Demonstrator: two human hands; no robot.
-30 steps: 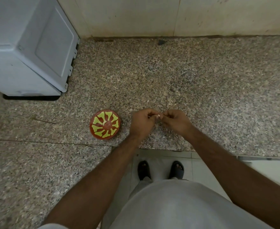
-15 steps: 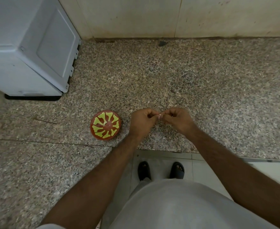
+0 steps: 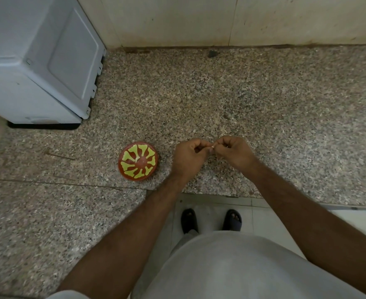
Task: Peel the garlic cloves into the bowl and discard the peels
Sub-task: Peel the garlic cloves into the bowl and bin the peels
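Speckled granite formed the desk point(image 3: 264, 100) under us. Our left hand point(image 3: 189, 157) and right hand point(image 3: 235, 152) met fingertip to fingertip above it, each grip pressed together on one small pale garlic clove point(image 3: 212, 146) between them. Just left of our left hand sat the red bowl point(image 3: 138, 161) with its yellow pattern, a pale bit inside.
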